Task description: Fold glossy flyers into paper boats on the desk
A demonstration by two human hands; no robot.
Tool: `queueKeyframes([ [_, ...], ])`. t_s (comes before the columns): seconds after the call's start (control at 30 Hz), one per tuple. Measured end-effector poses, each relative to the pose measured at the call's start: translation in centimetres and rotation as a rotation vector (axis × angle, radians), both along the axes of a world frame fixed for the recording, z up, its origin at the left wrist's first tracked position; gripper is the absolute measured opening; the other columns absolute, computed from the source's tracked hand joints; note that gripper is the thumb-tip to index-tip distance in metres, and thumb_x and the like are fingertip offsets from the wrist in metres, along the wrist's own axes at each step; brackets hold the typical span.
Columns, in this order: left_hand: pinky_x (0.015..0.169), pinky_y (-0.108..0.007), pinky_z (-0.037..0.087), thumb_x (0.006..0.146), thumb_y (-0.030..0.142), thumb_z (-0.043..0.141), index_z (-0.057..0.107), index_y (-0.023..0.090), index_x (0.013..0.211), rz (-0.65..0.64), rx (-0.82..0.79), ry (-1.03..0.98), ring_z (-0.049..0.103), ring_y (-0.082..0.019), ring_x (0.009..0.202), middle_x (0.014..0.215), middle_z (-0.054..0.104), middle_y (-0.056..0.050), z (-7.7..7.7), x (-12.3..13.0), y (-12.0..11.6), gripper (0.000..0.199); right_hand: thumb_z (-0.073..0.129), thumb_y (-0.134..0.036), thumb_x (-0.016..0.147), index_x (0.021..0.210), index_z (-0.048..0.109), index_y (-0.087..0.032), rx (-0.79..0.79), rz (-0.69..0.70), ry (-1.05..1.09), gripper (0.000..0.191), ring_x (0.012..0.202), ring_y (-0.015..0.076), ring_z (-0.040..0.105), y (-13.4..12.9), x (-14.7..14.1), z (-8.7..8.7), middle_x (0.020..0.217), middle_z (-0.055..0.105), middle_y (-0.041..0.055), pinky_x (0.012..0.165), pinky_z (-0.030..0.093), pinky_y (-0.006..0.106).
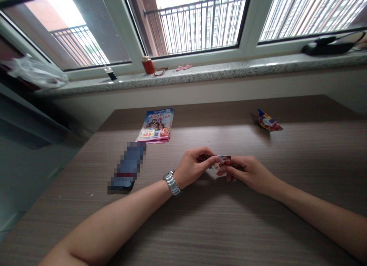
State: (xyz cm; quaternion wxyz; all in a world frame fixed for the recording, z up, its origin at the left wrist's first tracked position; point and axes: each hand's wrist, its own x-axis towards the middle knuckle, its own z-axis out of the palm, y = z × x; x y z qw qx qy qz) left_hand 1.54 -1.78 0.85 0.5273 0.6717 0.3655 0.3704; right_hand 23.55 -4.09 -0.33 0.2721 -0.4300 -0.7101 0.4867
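Between my two hands is a small folded piece of printed paper (217, 165), red, white and dark, held just above the table. My left hand (195, 164), with a metal watch on its wrist, pinches the paper from the left, thumb on top. From the right, my right hand (243, 170) grips the other side with thumb and fingers. Much of the paper is hidden by the fingers, so its full shape cannot be made out. Farther off to the right stands a folded paper boat (268, 121) in blue, red and yellow print.
A stack of printed flyers (157, 125) lies at the back left of the brown table (183, 227). Nearer me is a blurred-out dark phone-like object (127, 167). The stone windowsill (200, 71) holds a red container (148, 65), a plastic bag (37, 72) and a black device (328, 47).
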Motion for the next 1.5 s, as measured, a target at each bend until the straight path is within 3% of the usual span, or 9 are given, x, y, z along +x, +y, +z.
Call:
queueKeyframes([
  [0.4, 0.069, -0.021, 0.051, 0.083, 0.036, 0.075, 0.070, 0.012, 0.094, -0.055, -0.046, -0.041, 0.066, -0.013, 0.075, 0.086, 0.073, -0.006, -0.30, -0.04, 0.02, 0.027, 0.055, -0.037, 0.096, 0.089, 0.073, -0.017, 0.021, 0.022, -0.007, 0.028, 0.063, 0.0126, 0.065, 0.01, 0.19, 0.03, 0.076, 0.073, 0.0034, 0.059, 0.050, 0.023],
  [0.57, 0.068, -0.019, 0.048, 0.087, 0.034, 0.071, 0.070, 0.011, 0.090, -0.079, 0.004, -0.002, 0.064, -0.012, 0.075, 0.084, 0.072, -0.006, -0.05, -0.14, -0.01, 0.023, 0.055, -0.040, 0.096, 0.090, 0.072, -0.018, 0.005, 0.027, 0.008, 0.029, 0.063, 0.0130, 0.065, 0.01, 0.09, 0.04, 0.079, 0.075, 0.0039, 0.060, 0.051, 0.024],
  [0.9, 0.067, -0.021, 0.049, 0.087, 0.039, 0.069, 0.069, 0.011, 0.093, -0.021, -0.014, 0.040, 0.063, -0.013, 0.074, 0.085, 0.071, -0.006, -0.14, -0.16, 0.10, 0.028, 0.054, -0.046, 0.096, 0.094, 0.068, -0.016, -0.017, -0.013, 0.052, 0.033, 0.061, 0.0131, 0.063, -0.09, -0.14, 0.26, 0.074, 0.071, 0.0032, 0.059, 0.052, 0.025],
  [1.1, 0.063, -0.019, 0.047, 0.089, 0.039, 0.066, 0.067, 0.012, 0.093, -0.056, 0.032, 0.113, 0.061, -0.012, 0.071, 0.082, 0.069, -0.004, -0.37, -0.07, -0.06, 0.027, 0.047, -0.043, 0.100, 0.090, 0.065, -0.019, 0.058, 0.035, -0.006, 0.032, 0.063, 0.0136, 0.065, -0.03, 0.10, 0.06, 0.073, 0.069, 0.0021, 0.060, 0.052, 0.024],
  [1.27, 0.072, -0.022, 0.051, 0.090, 0.039, 0.066, 0.069, 0.012, 0.095, -0.078, 0.086, 0.104, 0.065, -0.014, 0.079, 0.089, 0.071, -0.006, 0.04, 0.00, -0.13, 0.027, 0.047, -0.044, 0.100, 0.089, 0.066, -0.018, 0.072, 0.062, -0.021, 0.034, 0.064, 0.0135, 0.065, -0.14, 0.05, 0.26, 0.075, 0.070, 0.0025, 0.061, 0.052, 0.024],
  [1.5, 0.068, -0.020, 0.050, 0.093, 0.042, 0.063, 0.069, 0.012, 0.092, -0.089, 0.113, 0.108, 0.063, -0.013, 0.076, 0.085, 0.069, -0.005, 0.19, -0.09, -0.06, 0.031, 0.051, -0.048, 0.097, 0.088, 0.067, -0.018, 0.009, 0.040, 0.014, 0.035, 0.064, 0.0141, 0.065, -0.07, -0.13, 0.27, 0.075, 0.071, 0.0026, 0.061, 0.052, 0.025],
])
